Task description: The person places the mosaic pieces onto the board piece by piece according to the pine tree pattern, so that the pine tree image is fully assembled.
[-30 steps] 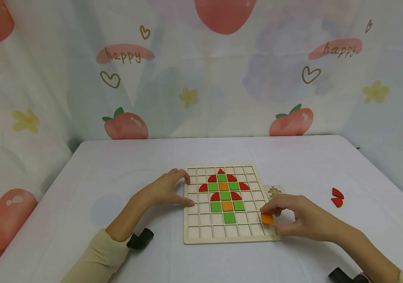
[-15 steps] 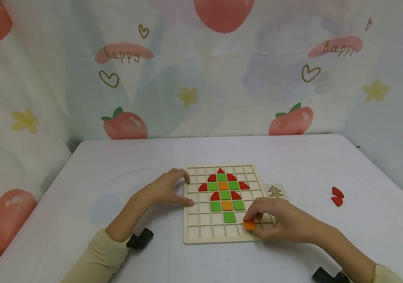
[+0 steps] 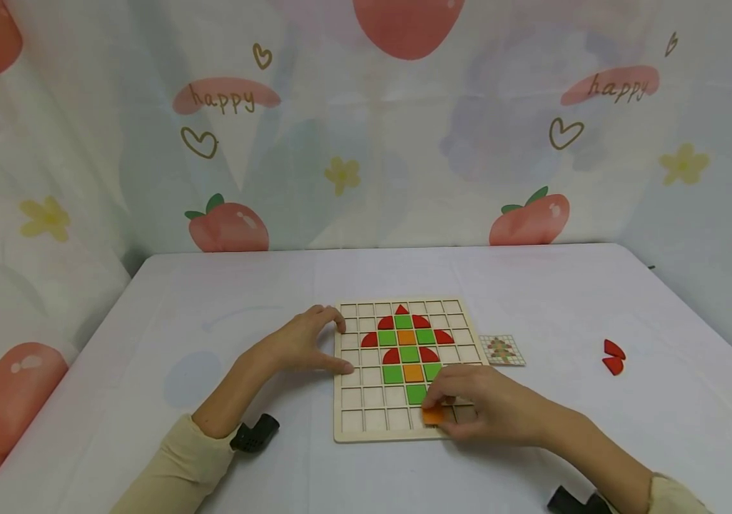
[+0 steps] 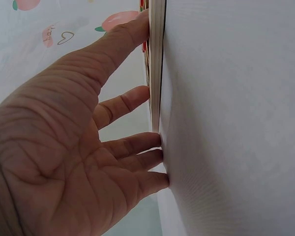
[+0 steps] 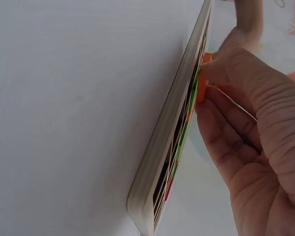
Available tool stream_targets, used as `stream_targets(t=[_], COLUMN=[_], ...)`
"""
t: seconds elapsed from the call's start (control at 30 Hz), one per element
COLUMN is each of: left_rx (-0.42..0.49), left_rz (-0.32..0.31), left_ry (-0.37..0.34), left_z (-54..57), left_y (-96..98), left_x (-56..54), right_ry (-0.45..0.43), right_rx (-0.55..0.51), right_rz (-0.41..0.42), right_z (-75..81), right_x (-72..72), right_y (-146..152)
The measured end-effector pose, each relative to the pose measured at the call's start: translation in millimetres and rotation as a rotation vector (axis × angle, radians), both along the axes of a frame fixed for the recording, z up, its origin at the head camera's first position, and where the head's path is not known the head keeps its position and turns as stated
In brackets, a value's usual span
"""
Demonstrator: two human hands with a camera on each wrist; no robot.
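My right hand (image 3: 494,403) pinches an orange square tile (image 3: 433,415) between thumb and fingers, low over the bottom row of a wooden grid board (image 3: 366,437). In the right wrist view the orange tile (image 5: 202,83) stands close against the board's face. Red, green and orange tiles fill cells in a tree-like shape; the lowest green tile (image 3: 415,394) lies just above the held one. At the board's left edge my left hand (image 3: 295,343) rests with thumb and fingertips spread. The left wrist view shows its fingers (image 4: 132,145) fairly straight, touching the board's side (image 4: 157,64).
A small pattern card (image 3: 502,350) lies right of the board. Two red quarter-round tiles (image 3: 613,357) sit farther right on the white tablecloth (image 3: 263,471). Behind the table hangs a printed curtain (image 3: 392,128).
My right hand has carried the orange tile leftward and down across the board, from its right side to the bottom row. More of the pattern card shows. The left hand has stayed put.
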State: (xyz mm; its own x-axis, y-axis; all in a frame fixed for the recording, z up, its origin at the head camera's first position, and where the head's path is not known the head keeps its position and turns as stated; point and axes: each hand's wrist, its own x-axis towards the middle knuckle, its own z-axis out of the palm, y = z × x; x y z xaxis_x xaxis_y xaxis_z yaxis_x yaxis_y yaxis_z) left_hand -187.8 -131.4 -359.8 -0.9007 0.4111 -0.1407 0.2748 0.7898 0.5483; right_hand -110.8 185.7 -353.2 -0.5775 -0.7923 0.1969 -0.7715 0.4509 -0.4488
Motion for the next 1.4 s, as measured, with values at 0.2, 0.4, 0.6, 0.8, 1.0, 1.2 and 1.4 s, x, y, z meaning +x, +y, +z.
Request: stream_targets(t=[0.2,0.4,0.6,0.8,1.0,1.2,1.4], left_rx=[-0.016,-0.024,-0.026,-0.021,-0.018,-0.006,-0.010], left_rz=[0.005,0.015,0.019,0.019,0.008,0.002,-0.002], left_ry=[0.001,-0.006,-0.008,-0.008,0.000,0.000,0.006], left_z=[0.6,0.1,0.9,0.1,-0.9,-0.2,-0.4], left_y=[1.3,1.2,1.0,1.0,1.3,0.6,0.5], left_x=[0.1,-0.3,-0.4,-0.5,-1.1,-1.4,-1.5], right_ry=[0.005,0.009,-0.022,-0.026,-0.010,0.019,0.034], right_rx=[-0.001,-0.024,-0.063,-0.044,-0.042,-0.032,-0.032], right_rz=[0.018,0.050,0.080,0.054,-0.007,-0.082,-0.168], right_z=[1.3,0.0,-0.8,0.6,3.0,8.7,15.0], right_x=[0.5,-0.2,-1.1,0.6,-1.0,-5.6,-12.9], right_y=[-4.9,-8.1,-10.4,-8.0,2.4,20.3,38.1])
